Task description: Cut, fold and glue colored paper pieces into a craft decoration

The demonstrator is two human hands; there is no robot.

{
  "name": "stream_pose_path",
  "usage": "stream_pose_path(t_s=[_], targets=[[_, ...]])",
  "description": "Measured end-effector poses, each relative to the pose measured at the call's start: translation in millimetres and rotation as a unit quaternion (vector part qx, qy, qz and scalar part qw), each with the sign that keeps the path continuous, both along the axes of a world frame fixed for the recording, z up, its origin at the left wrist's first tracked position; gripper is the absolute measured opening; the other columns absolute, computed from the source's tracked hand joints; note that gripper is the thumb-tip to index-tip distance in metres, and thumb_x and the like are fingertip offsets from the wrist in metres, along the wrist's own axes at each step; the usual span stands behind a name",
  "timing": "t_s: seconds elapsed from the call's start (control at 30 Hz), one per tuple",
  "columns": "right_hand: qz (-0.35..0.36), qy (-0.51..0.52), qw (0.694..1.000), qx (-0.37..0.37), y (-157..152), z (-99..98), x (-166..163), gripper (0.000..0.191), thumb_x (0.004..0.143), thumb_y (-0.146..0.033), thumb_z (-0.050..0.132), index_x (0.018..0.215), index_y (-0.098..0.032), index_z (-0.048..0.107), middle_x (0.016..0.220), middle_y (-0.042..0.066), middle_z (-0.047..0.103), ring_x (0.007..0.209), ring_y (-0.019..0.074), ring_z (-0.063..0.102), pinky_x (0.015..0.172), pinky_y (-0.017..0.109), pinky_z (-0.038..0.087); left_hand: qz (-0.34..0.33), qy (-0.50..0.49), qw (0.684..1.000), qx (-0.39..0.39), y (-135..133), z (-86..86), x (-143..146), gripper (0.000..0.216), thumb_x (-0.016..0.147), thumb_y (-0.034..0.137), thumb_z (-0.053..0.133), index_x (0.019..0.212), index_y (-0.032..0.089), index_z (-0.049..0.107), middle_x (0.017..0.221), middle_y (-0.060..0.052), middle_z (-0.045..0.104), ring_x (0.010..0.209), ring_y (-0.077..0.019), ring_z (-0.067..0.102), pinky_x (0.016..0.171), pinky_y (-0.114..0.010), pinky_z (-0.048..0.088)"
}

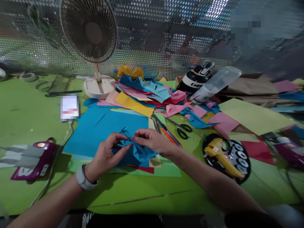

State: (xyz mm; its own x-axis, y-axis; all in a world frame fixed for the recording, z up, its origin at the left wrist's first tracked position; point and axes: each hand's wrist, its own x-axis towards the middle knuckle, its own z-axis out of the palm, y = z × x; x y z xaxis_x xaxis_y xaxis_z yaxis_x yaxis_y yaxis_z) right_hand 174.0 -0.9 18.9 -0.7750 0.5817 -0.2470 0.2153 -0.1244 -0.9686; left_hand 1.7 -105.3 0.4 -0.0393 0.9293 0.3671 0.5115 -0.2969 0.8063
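Between my two hands is a folded blue paper piece [140,153] with several pointed creases. My left hand [110,152] pinches its left side with thumb and forefinger, a pale watch on that wrist. On the upper right of the folds, the fingers of my right hand [149,139] are closed; part of the paper is hidden behind them. Beneath both hands lies a large blue sheet [87,133], on top of green, red and cream sheets. Just right of my right hand are a utility knife [166,128] and black-handled scissors [184,129].
A fan [99,87] stands at the back left, before a perforated screen. Coloured paper scraps [142,85] pile up behind the sheets. A spray bottle [213,84] leans at the back right. To the right sits a yellow tape dispenser [223,158]; a phone [69,107] and purple power strip [35,161] lie left.
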Motion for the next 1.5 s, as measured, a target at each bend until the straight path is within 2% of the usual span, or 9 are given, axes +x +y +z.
stream_pose_path(t_s=[0.17,0.4,0.6,0.83,1.07,1.3,1.5], targets=[[-0.007,-0.013,1.0,-0.003,-0.9,2.9,-1.5,0.054,0.063,-0.067,0.07,0.071,-0.016,0.055,0.055,-0.008,0.038,0.05,0.0064,0.03,0.047,0.022,0.021,-0.001,-0.029,1.0,-0.012,-0.6,1.4,0.7,0.02,0.085,0.026,0.064,0.099,0.018,0.052,0.076,0.001,0.062,0.062,-0.0106,0.062,0.053,-0.02,0.048],[-0.011,-0.01,1.0,-0.002,-1.6,1.3,-2.3,0.055,0.063,-0.069,0.069,0.07,-0.016,0.056,0.055,-0.007,0.039,0.051,0.0068,0.031,0.048,0.022,0.022,0.004,-0.015,1.0,0.0,-1.1,-1.7,-0.3,0.019,0.085,0.025,0.063,0.1,0.019,0.053,0.08,0.0,0.063,0.065,-0.0109,0.063,0.055,-0.02,0.048],[-0.015,-0.008,1.0,0.003,-0.7,0.1,-2.1,0.053,0.065,-0.068,0.069,0.069,-0.016,0.056,0.054,-0.007,0.038,0.05,0.0066,0.029,0.047,0.022,0.021,-0.022,-0.006,0.999,0.029,0.7,-2.6,-1.2,0.015,0.085,0.02,0.062,0.1,0.019,0.061,0.089,-0.003,0.069,0.07,-0.0116,0.066,0.06,-0.021,0.051],[-0.02,-0.007,1.0,0.002,0.3,-3.1,-2.1,0.049,0.063,-0.062,0.074,0.069,-0.016,0.057,0.054,-0.008,0.038,0.049,0.0061,0.029,0.046,0.022,0.02,-0.009,-0.003,0.998,0.068,2.7,-3.7,-2.8,0.01,0.081,0.019,0.068,0.091,0.019,0.069,0.076,-0.002,0.071,0.067,-0.0129,0.066,0.065,-0.024,0.054],[-0.025,0.004,0.999,-0.029,-1.7,-2.0,-3.0,0.052,0.062,-0.065,0.073,0.069,-0.017,0.056,0.056,-0.006,0.048,0.051,0.0073,0.04,0.05,0.022,0.03,0.022,-0.018,0.999,0.028,2.3,0.1,-3.2,0.016,0.08,0.026,0.07,0.095,0.018,0.071,0.083,-0.004,0.075,0.067,-0.0141,0.069,0.058,-0.022,0.055],[-0.032,0.006,0.999,-0.04,-1.0,-4.6,-2.7,0.049,0.06,-0.06,0.077,0.071,-0.016,0.059,0.053,-0.007,0.047,0.048,0.0062,0.037,0.047,0.022,0.025,-0.004,-0.002,0.997,0.075,6.2,3.1,-6.6,0.012,0.081,0.024,0.07,0.091,0.019,0.074,0.082,-0.006,0.076,0.068,-0.0157,0.071,0.061,-0.023,0.057],[-0.034,0.025,0.996,-0.081,-2.3,-3.4,-1.7,0.049,0.057,-0.057,0.08,0.077,-0.015,0.062,0.059,-0.005,0.053,0.052,0.0066,0.041,0.05,0.021,0.028,0.0,-0.024,0.998,0.059,6.6,-0.9,-8.6,0.013,0.08,0.025,0.07,0.091,0.018,0.075,0.081,-0.007,0.076,0.067,-0.0167,0.071,0.06,-0.025,0.057]])
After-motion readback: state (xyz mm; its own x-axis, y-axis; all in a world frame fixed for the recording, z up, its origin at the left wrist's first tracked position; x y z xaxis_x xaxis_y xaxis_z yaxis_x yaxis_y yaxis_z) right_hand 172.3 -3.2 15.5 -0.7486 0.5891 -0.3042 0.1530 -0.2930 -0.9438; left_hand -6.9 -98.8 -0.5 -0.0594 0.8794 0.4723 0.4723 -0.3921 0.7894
